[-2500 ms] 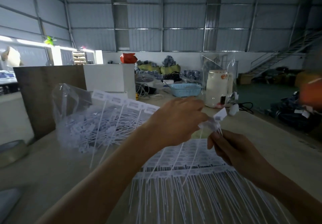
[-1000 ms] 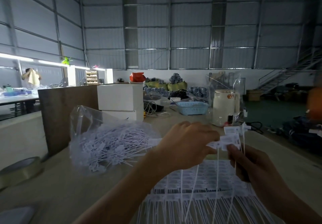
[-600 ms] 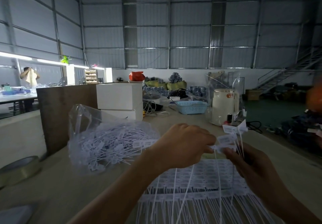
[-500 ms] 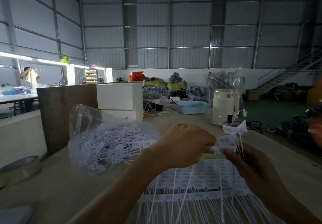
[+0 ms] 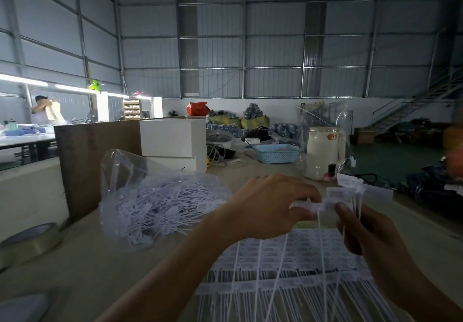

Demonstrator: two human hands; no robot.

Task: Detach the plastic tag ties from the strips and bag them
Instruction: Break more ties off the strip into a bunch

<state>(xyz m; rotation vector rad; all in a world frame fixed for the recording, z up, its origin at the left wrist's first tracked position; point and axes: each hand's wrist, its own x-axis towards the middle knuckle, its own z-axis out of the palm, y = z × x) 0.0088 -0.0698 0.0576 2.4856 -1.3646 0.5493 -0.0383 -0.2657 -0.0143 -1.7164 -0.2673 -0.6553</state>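
A strip of tag ties (image 5: 315, 206) is raised above the counter (image 5: 82, 269), pinched between my left hand (image 5: 270, 204) and right hand (image 5: 363, 231). More strips (image 5: 288, 266) lie beneath; a clear bag (image 5: 150, 196) of loose ties sits left.

Dim warehouse, corrugated metal walls (image 5: 273, 33), staircase (image 5: 411, 106) at right.

Two hands (image 5: 270, 204), one clear bag (image 5: 155, 196), two white boxes (image 5: 172, 137), one blue basket (image 5: 276, 153)
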